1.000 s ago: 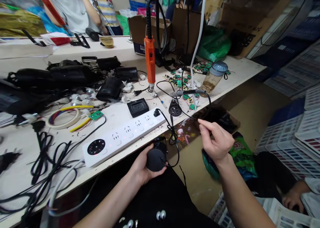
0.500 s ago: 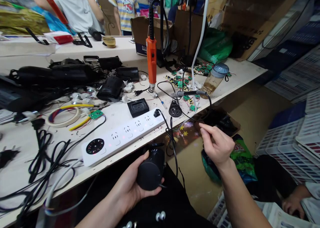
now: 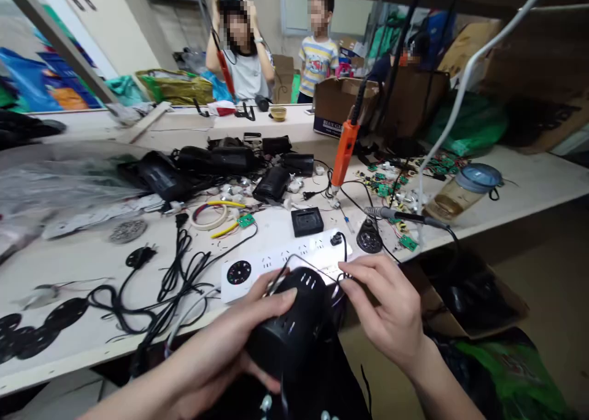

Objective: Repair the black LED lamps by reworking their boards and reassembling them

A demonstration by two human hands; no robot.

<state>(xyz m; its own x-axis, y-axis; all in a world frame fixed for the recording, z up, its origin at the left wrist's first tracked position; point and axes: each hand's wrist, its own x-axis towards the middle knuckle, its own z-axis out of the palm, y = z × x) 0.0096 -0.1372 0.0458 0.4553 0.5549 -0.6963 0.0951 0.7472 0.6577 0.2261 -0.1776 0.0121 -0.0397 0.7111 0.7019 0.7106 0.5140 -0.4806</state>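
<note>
My left hand (image 3: 230,340) grips a round black device (image 3: 289,328) with slots in its shell, held up at the near edge of the workbench. My right hand (image 3: 386,309) touches the device's right side, its fingers pinching the thin black cord (image 3: 340,257) where it meets the shell. That cord runs up to a plug in the white power strip (image 3: 285,260) just behind the device.
On the bench (image 3: 92,248) lie loose black cables (image 3: 175,279), a tape roll (image 3: 207,216), black housings (image 3: 216,162), a hanging orange screwdriver (image 3: 344,153), a soldering iron (image 3: 405,216), green circuit boards (image 3: 386,186) and a jar (image 3: 460,193). Two people stand beyond the bench.
I lifted the black device higher and turned it. My right hand came left from the loose cord onto the device. My head rose, showing more of the room.
</note>
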